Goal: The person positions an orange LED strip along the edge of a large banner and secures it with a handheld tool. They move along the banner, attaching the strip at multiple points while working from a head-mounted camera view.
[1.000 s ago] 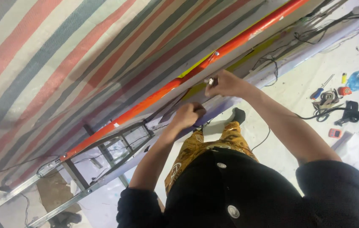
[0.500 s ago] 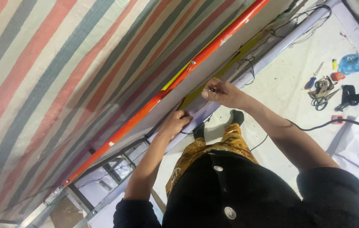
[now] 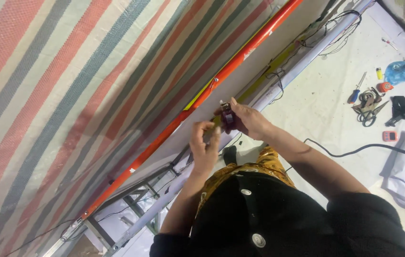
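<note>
Orange metal runs diagonally across the view: a long orange rail (image 3: 197, 102) edging a pale panel (image 3: 240, 81), with a striped tarpaulin (image 3: 69, 81) in red, grey-green and cream filling everything beyond it. Close against the panel's near edge, just below the rail, the right hand (image 3: 247, 119) is closed around a small dark roll (image 3: 227, 114), seemingly tape, pinched between thumb and fingers with its top poking out. The left hand (image 3: 205, 145) is just beside it, thumb and fingertips drawn together as if nipping something thin; what it pinches is too small to make out, so I cannot tell whether it grasps anything.

Thin black wires (image 3: 302, 40) trail along the panel's far edge and along the grey bar (image 3: 278, 85) below it. Well apart, on the white floor sheet (image 3: 316, 109) toward its far right corner, lie a screwdriver (image 3: 356, 90), scissors (image 3: 368, 112), a blue rag (image 3: 401, 71), a black strap (image 3: 404, 107) and a small red device (image 3: 389, 136); a black cable (image 3: 355, 150) crosses the sheet under the right forearm.

The risks, as I judge them: both hands work at full reach above open framework (image 3: 140, 195), so a loosened pinch would let the roll fall through the bars and out of reach. A thin strip held between the hands could also fold and stick to itself or to the fingers, and a shifting foot could snag the cable below.
</note>
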